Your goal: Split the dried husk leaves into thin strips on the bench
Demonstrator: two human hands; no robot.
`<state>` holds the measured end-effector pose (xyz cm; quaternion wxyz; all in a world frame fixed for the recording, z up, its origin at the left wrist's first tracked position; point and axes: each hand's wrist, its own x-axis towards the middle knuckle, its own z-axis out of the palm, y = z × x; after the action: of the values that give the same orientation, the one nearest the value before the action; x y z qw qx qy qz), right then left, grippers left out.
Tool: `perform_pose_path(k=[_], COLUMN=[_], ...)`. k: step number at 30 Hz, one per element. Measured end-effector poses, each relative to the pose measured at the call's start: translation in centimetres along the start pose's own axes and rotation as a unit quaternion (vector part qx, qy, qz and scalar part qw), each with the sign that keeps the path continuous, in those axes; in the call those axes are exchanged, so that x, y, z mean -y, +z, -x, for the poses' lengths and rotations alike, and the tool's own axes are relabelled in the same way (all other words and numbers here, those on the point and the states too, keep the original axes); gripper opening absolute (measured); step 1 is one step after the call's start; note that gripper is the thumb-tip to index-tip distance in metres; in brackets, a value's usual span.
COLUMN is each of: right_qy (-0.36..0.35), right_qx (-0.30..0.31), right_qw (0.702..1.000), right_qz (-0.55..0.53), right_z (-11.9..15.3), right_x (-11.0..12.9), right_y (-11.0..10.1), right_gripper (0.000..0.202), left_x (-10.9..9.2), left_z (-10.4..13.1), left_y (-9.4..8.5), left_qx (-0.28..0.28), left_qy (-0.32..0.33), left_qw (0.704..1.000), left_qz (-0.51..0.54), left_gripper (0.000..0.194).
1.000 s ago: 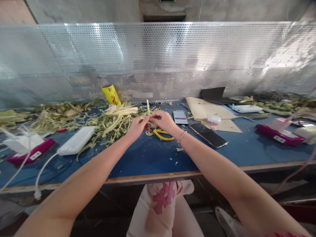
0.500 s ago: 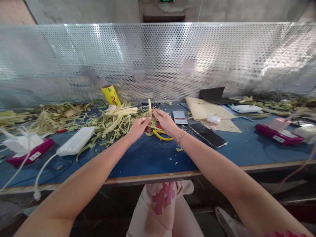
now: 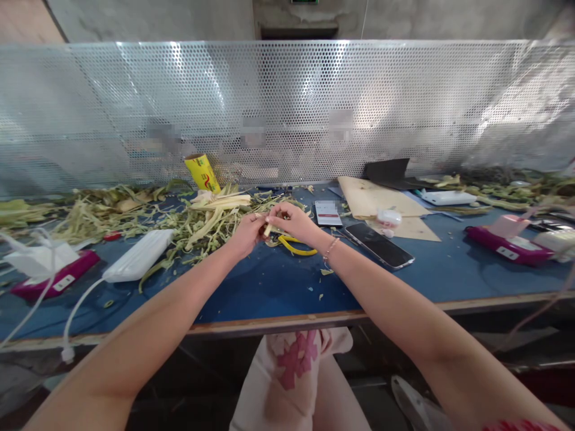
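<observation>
Both hands, left hand [image 3: 246, 232] and right hand [image 3: 294, 221], grip clamped on a pale leaf strip [image 3: 268, 228]; folding in hand; next needs tightening toward twelve o'clock.

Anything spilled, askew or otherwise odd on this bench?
Yes: green plant scraps are strewn across the blue table behind and left of both hands, and a phone lies among the mess. The left hand and right hand pinch a pale strip.
</observation>
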<state>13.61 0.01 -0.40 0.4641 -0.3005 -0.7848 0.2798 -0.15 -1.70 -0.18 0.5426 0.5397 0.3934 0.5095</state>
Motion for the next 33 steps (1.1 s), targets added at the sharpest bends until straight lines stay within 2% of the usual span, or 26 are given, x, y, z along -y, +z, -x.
perform_pose_path(k=[4,7,11,14,17,20,24,27,33], right_qy=[-0.063,-0.114,-0.139,-0.139,-0.137,-0.103,0.008,0.071,0.136], right_qx=[0.036,0.072,0.117,0.109,0.096,0.087,0.070,0.045,-0.001], right_qw=[0.994,0.987,0.981,0.983,0.986,0.991,0.993,0.980,0.950], right_qz=[0.081,0.082,0.072,0.057,0.028,0.000,-0.093,-0.181,-0.280], right_z=[0.2,0.4,0.4,0.4,0.4,0.3,0.2,0.3,0.1], right_x=[0.0,-0.3,-0.9,-1.0,-0.9,-0.8,-0.8,-0.7,-0.7], right_y=[-0.3,-0.6,-1.1,-1.1,-0.9,-0.6,-0.1,0.0,0.2], right_gripper=[0.018,0.015,0.018,0.018,0.022,0.028,0.034,0.034,0.038], left_x=[-0.2,-0.3,-0.4,-0.4,-0.4,-0.5,-0.4,-0.4,-0.5], left_z=[0.2,0.2,0.3,0.4,0.3,0.2,0.2,0.1,0.1], left_y=[0.0,0.0,0.0,-0.1,0.0,0.0,-0.1,-0.2,-0.4], left_qx=[-0.009,-0.021,-0.011,0.004,-0.006,-0.018,-0.019,0.000,0.015], left_qy=[-0.017,-0.016,-0.024,-0.037,-0.031,-0.025,-0.014,0.003,0.019], left_qw=[1.000,1.000,1.000,0.999,1.000,1.000,1.000,1.000,0.999], left_qz=[0.006,0.005,-0.009,-0.009,-0.003,0.002,0.015,0.020,0.030], left_gripper=[0.013,0.010,0.010,0.013,0.013,0.017,0.023,0.023,0.010])
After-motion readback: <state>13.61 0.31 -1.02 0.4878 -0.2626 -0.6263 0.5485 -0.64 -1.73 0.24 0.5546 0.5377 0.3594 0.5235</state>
